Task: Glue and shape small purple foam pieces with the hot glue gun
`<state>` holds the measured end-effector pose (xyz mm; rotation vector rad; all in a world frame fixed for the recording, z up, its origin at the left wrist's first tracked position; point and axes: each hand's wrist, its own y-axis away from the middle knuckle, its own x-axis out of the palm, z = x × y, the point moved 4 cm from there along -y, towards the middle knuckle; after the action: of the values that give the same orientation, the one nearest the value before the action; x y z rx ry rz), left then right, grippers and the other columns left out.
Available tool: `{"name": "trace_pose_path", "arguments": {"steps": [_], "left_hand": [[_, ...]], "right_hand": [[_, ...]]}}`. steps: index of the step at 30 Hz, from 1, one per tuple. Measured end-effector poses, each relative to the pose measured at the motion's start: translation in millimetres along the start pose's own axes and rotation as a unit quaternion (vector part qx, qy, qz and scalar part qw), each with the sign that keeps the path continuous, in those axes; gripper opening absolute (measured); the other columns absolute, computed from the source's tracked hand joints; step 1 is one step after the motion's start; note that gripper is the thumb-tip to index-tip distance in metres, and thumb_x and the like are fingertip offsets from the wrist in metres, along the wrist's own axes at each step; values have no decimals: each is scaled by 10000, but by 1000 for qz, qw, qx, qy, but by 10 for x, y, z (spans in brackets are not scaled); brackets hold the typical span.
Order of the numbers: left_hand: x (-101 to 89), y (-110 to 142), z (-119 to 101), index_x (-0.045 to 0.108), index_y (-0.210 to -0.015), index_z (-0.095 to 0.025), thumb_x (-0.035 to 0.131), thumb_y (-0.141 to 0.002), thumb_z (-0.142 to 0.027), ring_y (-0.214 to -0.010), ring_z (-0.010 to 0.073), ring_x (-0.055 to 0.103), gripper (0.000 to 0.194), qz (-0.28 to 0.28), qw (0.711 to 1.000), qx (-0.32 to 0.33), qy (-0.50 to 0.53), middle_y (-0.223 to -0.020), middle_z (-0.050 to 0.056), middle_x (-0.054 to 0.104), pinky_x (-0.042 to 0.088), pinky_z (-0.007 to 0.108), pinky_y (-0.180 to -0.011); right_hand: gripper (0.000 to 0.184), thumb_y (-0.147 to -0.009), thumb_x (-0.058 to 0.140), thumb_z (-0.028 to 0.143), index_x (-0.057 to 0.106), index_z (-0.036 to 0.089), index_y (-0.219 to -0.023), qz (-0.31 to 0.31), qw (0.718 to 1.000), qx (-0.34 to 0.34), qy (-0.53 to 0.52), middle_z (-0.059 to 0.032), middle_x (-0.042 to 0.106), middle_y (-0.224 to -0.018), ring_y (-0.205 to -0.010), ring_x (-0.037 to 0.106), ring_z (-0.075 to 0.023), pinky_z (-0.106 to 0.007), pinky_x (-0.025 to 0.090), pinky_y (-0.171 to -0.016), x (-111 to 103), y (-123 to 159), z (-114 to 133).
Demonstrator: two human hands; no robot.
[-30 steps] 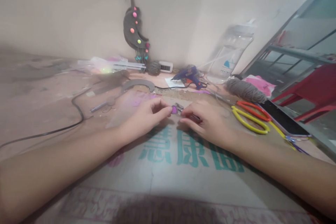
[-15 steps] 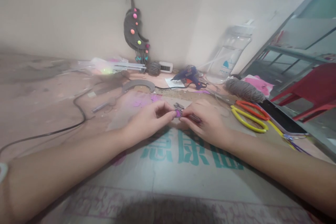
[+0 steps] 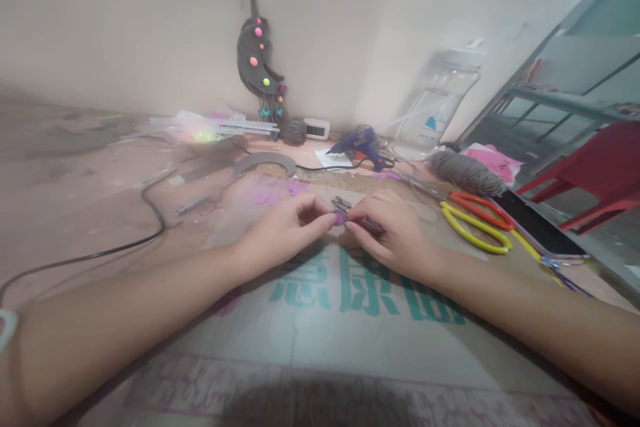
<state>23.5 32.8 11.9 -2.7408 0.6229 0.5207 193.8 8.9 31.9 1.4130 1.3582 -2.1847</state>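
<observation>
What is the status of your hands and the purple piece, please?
Left hand pinching purple piece. Right hand holding metal-tipped tool beside it, contact unclear. Glue gun beyond, not in the way.

Left hand (image 3: 293, 230) and purple piece (image 3: 339, 218) now closer to right hand (image 3: 395, 230).
</observation>
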Motion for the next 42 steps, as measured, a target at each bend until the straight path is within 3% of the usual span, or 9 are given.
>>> {"name": "trace_pose_path", "arguments": {"steps": [10, 17, 23, 27, 31, 33, 35, 38, 42], "left_hand": [[-17, -21, 25, 600, -829, -168, 563, -888, -394, -719, 133, 549, 237, 2, 1000, -7, 18, -786, 1, 611, 431, 253, -664], [-15, -29, 57, 580, -818, -167, 572, -878, -423, -680, 122, 550, 263, 0, 998, -21, 51, -774, -4, 605, 427, 240, -629], [-15, -28, 69, 577, -818, -177, 590, -866, -449, -651, 124, 551, 277, 0, 997, -44, 68, -720, -17, 588, 410, 238, -597], [-38, -45, 74, 551, -784, -183, 596, -861, -445, -609, 117, 537, 277, -24, 992, -69, 104, -661, -37, 553, 409, 236, -580], [-48, -52, 33, 536, -750, -177, 606, -858, -411, -637, 111, 551, 267, -37, 988, -82, 128, -667, -44, 546, 432, 240, -635], [-49, -49, 21, 537, -749, -178, 611, -855, -398, -633, 112, 544, 256, -38, 988, -83, 125, -659, -46, 547, 432, 244, -640], [-50, -45, 25, 540, -753, -180, 607, -857, -396, -635, 117, 550, 249, -38, 990, -75, 115, -650, -45, 554, 439, 252, -653], [-38, -33, 62, 553, -783, -188, 593, -862, -425, -647, 132, 590, 253, -27, 992, -75, 100, -655, -41, 580, 446, 257, -641], [-8, -4, 59, 616, -818, -199, 573, -862, -457, -743, 174, 646, 265, 1, 997, -71, 15, -764, 0, 680, 458, 268, -651]], "right_hand": [[82, -902, 525, 190, 603, 178, -920, -4, 1000, 3, -26, -34, 637, -770, -742, 539, -175, -317, 400, -726, -22, -4, 18], [112, -900, 596, 278, 603, 175, -857, -14, 995, 83, -43, -31, 659, -772, -717, 576, -163, -302, 424, -711, -32, -7, -46], [112, -916, 581, 253, 615, 175, -843, -47, 998, 39, -26, -22, 656, -752, -724, 576, -157, -296, 424, -731, -127, -36, -16], [206, -952, 480, 237, 582, 179, -783, -66, 989, 129, -17, -22, 642, -748, -729, 587, -154, -277, 426, -698, -242, -35, -239], [169, -883, 595, 327, 574, 174, -951, 20, 979, 203, 11, -34, 656, -829, -762, 607, -182, -299, 443, -688, -204, 14, -398], [289, -842, 652, 380, 582, 177, -1037, 91, 976, 191, 46, -49, 670, -879, -799, 618, -209, -322, 450, -695, -138, 33, -364], [284, -848, 654, 372, 611, 180, -1053, 140, 974, 156, 81, -70, 679, -929, -852, 627, -228, -339, 458, -722, -87, 37, -294], [201, -905, 578, 278, 656, 182, -1063, 172, 972, 117, 108, -98, 683, -993, -897, 638, -235, -362, 474, -771, -48, 31, -236], [280, -944, 466, 231, 671, 195, -1132, 168, 974, 112, 105, -125, 686, -1073, -971, 643, -263, -424, 492, -849, -20, 37, -293]]}}
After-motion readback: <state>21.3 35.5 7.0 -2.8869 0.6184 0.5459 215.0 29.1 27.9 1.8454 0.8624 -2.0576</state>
